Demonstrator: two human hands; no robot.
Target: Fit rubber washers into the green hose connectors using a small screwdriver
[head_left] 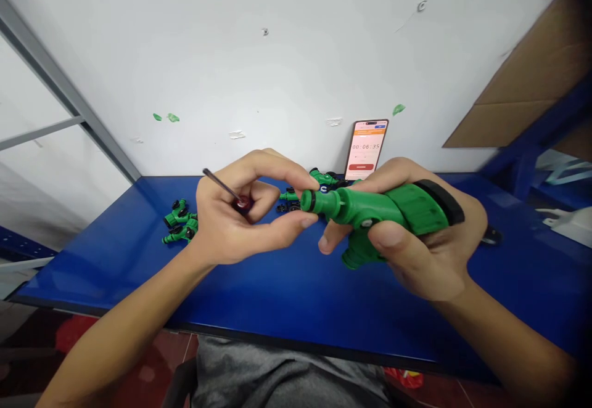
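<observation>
My right hand (pixel 416 254) is wrapped round a green plastic hose splitter (pixel 370 208), held above the table with its wide black-rimmed collar against the palm. Its narrow spout points left and carries a black O-ring (pixel 313 201) near the tip. The thumb and forefinger of my left hand (pixel 245 211) are at that spout tip, one above and one below the ring. Curled in the other left fingers is a thin screwdriver (pixel 226 189) with a dark shaft and a red handle; most of the handle is hidden.
On the blue table (pixel 259 297), more green splitters (pixel 181 220) lie at the left. Further green and black parts (pixel 326 177) sit behind my hands, partly covered. A phone (pixel 367 149) showing a timer leans on the white wall (pixel 296 57). Cardboard (pixel 522 87) hangs at the right.
</observation>
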